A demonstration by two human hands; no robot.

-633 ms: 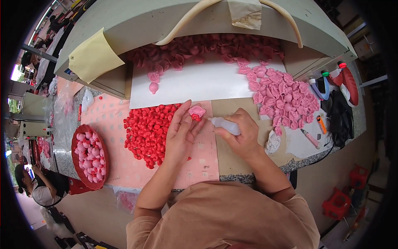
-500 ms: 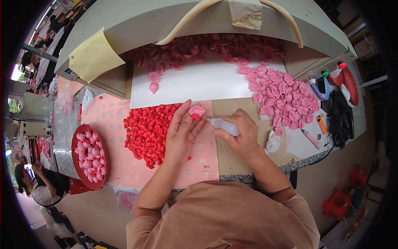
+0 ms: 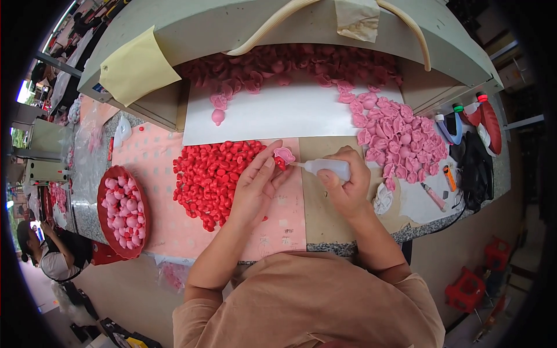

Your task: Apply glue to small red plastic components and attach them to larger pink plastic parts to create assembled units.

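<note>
Two hands meet at the desk (image 3: 290,226) centre: left hand (image 3: 255,185) fingers pinch a pink petal piece (image 3: 284,154), right hand (image 3: 348,188) wraps the glue bottle (image 3: 328,167), whose nozzle at 9 o'clock should touch gently.

Speckled stone bench (image 3: 371,246), pink sheet (image 3: 151,168), brown paper (image 3: 316,214), white sheet (image 3: 284,113)

Tan, seemingly short-sleeved shirt (image 3: 313,301)
</note>
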